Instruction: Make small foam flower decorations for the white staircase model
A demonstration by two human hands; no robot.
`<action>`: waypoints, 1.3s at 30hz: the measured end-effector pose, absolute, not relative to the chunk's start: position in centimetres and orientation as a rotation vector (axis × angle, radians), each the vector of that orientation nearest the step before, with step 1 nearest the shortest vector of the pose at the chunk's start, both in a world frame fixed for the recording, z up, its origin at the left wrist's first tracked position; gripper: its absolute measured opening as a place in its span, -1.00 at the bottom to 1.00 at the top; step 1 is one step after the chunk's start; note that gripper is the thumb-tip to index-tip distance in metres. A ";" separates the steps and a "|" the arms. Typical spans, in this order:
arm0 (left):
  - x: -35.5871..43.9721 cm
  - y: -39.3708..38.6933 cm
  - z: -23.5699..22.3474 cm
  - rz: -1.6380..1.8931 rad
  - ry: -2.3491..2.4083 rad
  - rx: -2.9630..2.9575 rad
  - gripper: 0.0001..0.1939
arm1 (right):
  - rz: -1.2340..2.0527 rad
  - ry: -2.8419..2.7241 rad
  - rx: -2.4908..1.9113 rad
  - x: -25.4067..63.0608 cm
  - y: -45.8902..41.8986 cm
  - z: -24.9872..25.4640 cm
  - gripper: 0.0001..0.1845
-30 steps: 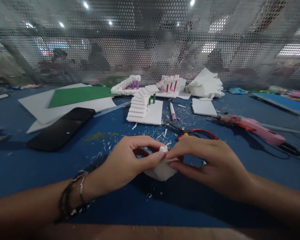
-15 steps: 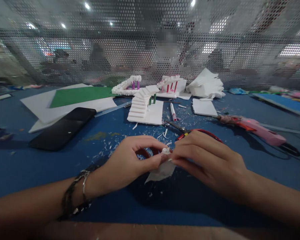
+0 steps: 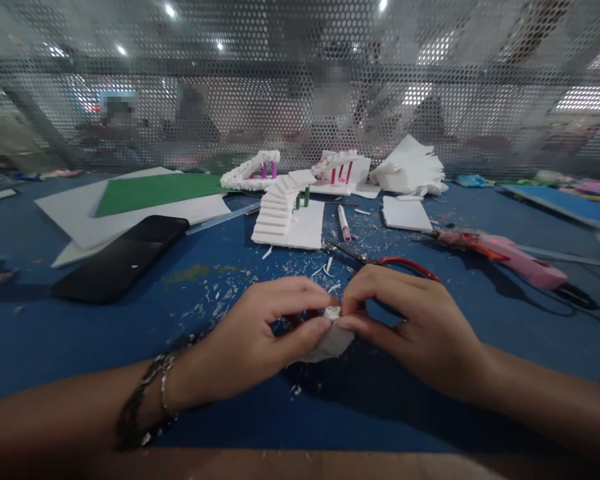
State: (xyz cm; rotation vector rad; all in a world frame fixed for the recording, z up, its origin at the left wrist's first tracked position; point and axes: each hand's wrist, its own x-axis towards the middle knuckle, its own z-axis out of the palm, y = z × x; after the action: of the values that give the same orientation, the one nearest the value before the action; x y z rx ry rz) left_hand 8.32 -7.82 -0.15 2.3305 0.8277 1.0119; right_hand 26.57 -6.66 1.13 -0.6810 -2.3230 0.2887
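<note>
My left hand (image 3: 275, 323) pinches a small piece of white tissue paper (image 3: 333, 341) between thumb and fingers, over the front middle of the table. My right hand (image 3: 410, 317) grips the same piece from the other side with thumb and forefinger. The paper is bunched at the top, where the fingertips meet, and its loose part hangs below. Just beyond my right hand lie scissors (image 3: 413, 263) with red handles, partly hidden by that hand. White scraps (image 3: 329, 265) are scattered on the table beyond the fingers.
A white model staircase (image 3: 275, 217) stands ahead, with two other small models (image 3: 250, 172) (image 3: 337, 167) behind it. A black phone (image 3: 123, 260) and green sheet (image 3: 160, 193) lie left. Rightward are a pink glue gun (image 3: 510, 257), a white marker (image 3: 344, 223) and stacked tissue (image 3: 410, 167).
The fingers of my right hand have shifted slightly and now pinch the bunched top of the paper more openly in view. The hanging part looks more gathered. The view has moved slightly.
</note>
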 end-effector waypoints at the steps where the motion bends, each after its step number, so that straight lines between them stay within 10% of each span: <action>1: 8.3 -7.9 -0.2 1.011 0.818 2.328 -0.92 | 0.284 -2.317 -0.684 26.6 -6.7 1.1 -0.92; 39: 8.1 -7.4 -0.5 1.150 0.903 2.027 -0.76 | 0.611 -2.225 -0.687 26.7 -6.4 1.1 -0.93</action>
State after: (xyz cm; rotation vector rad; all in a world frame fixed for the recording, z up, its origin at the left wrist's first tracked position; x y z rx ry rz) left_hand 8.13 -7.37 -0.47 2.0271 0.9031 1.1502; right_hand 26.68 -6.40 1.07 -0.6869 -2.2254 0.6110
